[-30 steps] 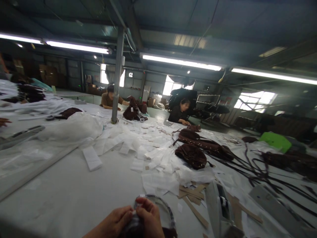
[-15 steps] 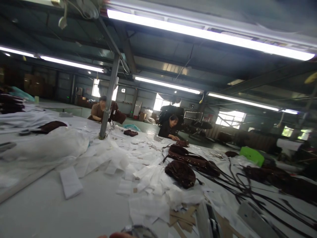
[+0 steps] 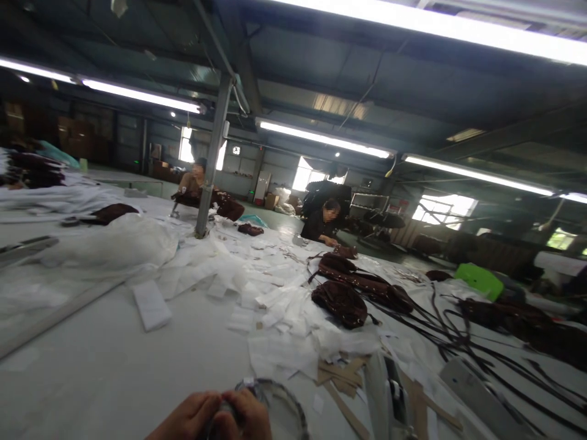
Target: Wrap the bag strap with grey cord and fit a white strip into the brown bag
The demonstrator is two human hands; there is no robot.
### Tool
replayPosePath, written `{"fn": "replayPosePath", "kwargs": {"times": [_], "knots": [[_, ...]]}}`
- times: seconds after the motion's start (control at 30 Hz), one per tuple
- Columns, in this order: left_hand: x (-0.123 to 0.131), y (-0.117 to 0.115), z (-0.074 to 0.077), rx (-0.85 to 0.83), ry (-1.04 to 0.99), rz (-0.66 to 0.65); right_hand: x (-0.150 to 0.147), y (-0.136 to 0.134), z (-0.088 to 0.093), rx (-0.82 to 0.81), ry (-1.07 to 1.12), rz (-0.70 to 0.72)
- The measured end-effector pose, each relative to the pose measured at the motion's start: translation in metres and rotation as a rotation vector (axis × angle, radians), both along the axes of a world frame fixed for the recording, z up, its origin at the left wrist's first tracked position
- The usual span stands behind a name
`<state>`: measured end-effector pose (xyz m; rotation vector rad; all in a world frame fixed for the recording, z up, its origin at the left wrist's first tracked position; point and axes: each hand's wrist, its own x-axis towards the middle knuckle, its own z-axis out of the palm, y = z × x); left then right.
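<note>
Grey loop behind curled right hand

Left side: the table is bare from the left hand outward; a hand can pass here at surface level as far as the long strip. Ahead: a bare lane runs up to the white packet; beyond, loose sheets cover the surface. Right side: the loop lies just beside the right hand. Past it, cardboard strips and the upright grey device obstruct sideways passage. Farther off, brown bags and tangled straps block the surface.
</note>
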<state>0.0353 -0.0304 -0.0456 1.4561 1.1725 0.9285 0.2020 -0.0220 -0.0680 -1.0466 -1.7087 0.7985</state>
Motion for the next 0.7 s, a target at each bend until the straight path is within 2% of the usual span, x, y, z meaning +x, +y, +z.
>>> {"fn": "replayPosePath", "kwargs": {"times": [0.1, 0.2, 0.4, 0.57, 0.7], "knots": [[0.001, 0.003, -0.004, -0.069, -0.016, -0.052, -0.004, -0.006, 0.019, -0.052, -0.033, 0.046], [0.0, 0.004, -0.001, -0.138, -0.037, -0.059, -0.007, -0.006, 0.029, -0.084, -0.095, 0.087], [-0.002, -0.003, 0.013, -0.172, -0.049, -0.069, -0.01, -0.005, 0.023, -0.049, -0.111, 0.104], [-0.008, -0.002, 0.01, -0.209, -0.057, -0.177, -0.012, -0.008, 0.017, -0.035, -0.094, 0.066], [-0.011, -0.003, 0.011, -0.268, -0.157, -0.254, -0.01, -0.008, 0.019, -0.05, -0.075, 0.103]]}}
